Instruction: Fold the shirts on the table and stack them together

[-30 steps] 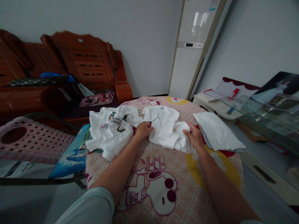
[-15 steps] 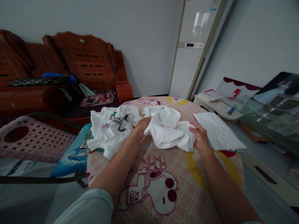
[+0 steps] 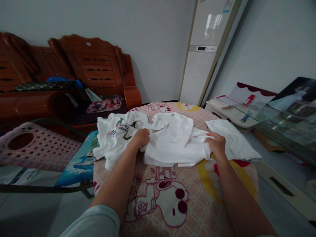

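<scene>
A plain white shirt [image 3: 170,146] lies partly spread on the round table, its upper part still rumpled. My left hand [image 3: 142,138] is closed on its left side, the fingertips partly hidden. On the right, my right hand [image 3: 216,144] pinches the shirt's other side between thumb and fingers. Left of it lies a crumpled white shirt with printed letters [image 3: 115,140], close to my left hand. Beyond my right hand rests a folded white garment [image 3: 232,140].
A pink patterned tablecloth [image 3: 197,210] covers the table. At left stand a woven pink chair [image 3: 49,148] and a wooden bench [image 3: 91,65]. A glass shelf [image 3: 278,128] is at right, and a tall white air conditioner [image 3: 199,62] behind.
My hands have moved apart, the left one leftward and the right one slightly rightward. Between them the bunched shirt has been stretched wider and flatter, its lower edge nearer me.
</scene>
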Action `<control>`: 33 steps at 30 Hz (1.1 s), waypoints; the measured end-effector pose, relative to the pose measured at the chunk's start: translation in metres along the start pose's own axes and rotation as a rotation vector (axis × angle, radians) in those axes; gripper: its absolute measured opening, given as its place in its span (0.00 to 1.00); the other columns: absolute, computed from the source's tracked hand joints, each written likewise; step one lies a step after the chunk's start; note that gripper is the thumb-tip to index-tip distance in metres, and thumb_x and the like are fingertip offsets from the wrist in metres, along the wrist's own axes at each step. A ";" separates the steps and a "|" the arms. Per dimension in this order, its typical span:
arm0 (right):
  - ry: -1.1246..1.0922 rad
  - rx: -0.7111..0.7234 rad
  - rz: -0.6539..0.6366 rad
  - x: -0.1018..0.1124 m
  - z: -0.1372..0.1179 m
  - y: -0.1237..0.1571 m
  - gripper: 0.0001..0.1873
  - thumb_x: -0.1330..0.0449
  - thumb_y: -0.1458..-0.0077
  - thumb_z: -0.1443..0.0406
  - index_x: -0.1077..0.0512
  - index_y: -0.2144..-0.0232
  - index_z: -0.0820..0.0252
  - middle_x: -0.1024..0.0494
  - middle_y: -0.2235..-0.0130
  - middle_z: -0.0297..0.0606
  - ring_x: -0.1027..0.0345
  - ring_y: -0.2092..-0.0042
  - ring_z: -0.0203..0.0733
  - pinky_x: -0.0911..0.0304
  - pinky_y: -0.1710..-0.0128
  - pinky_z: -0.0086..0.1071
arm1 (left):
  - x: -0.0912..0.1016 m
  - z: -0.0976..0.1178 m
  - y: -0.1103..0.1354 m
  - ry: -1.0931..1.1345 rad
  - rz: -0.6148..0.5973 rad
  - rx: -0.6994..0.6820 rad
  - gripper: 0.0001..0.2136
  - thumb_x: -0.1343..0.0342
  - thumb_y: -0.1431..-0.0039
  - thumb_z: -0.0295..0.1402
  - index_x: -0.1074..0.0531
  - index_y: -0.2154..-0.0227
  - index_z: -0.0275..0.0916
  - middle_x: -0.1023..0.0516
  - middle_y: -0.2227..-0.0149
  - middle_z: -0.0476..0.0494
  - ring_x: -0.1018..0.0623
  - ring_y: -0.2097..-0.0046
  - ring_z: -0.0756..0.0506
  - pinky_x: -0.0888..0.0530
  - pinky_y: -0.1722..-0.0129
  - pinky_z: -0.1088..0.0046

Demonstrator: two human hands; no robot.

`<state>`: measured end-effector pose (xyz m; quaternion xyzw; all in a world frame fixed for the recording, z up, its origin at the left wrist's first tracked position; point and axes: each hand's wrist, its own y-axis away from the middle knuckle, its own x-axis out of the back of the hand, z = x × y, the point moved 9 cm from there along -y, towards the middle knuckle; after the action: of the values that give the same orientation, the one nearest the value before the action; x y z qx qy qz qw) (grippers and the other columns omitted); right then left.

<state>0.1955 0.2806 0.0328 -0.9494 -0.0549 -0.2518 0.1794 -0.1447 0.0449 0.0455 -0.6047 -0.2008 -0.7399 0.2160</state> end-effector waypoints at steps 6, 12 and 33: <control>0.236 0.126 -0.133 -0.019 0.008 0.000 0.15 0.39 0.65 0.63 0.19 0.70 0.55 0.18 0.68 0.37 0.26 0.64 0.49 0.33 0.61 0.39 | -0.001 0.002 0.003 -0.020 0.005 0.001 0.10 0.46 0.47 0.28 0.22 0.64 0.35 0.19 0.60 0.35 0.21 0.55 0.39 0.29 0.55 0.69; 0.400 0.150 -0.060 -0.016 0.006 0.004 0.16 0.41 0.55 0.60 0.19 0.64 0.54 0.17 0.62 0.44 0.25 0.61 0.53 0.33 0.58 0.43 | -0.006 0.011 0.000 0.080 0.019 0.001 0.08 0.43 0.45 0.36 0.23 0.68 0.37 0.19 0.62 0.37 0.21 0.57 0.39 0.30 0.58 0.70; -0.111 0.139 -0.201 -0.022 -0.013 0.006 0.32 0.35 0.58 0.58 0.26 0.48 0.60 0.23 0.47 0.45 0.30 0.46 0.55 0.38 0.44 0.48 | -0.012 0.011 -0.003 0.119 0.067 0.013 0.10 0.43 0.43 0.35 0.23 0.61 0.36 0.19 0.58 0.37 0.22 0.54 0.41 0.30 0.53 0.70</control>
<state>0.1720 0.2696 0.0303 -0.9368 -0.1769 -0.2114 0.2154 -0.1350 0.0542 0.0356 -0.5646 -0.1718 -0.7656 0.2561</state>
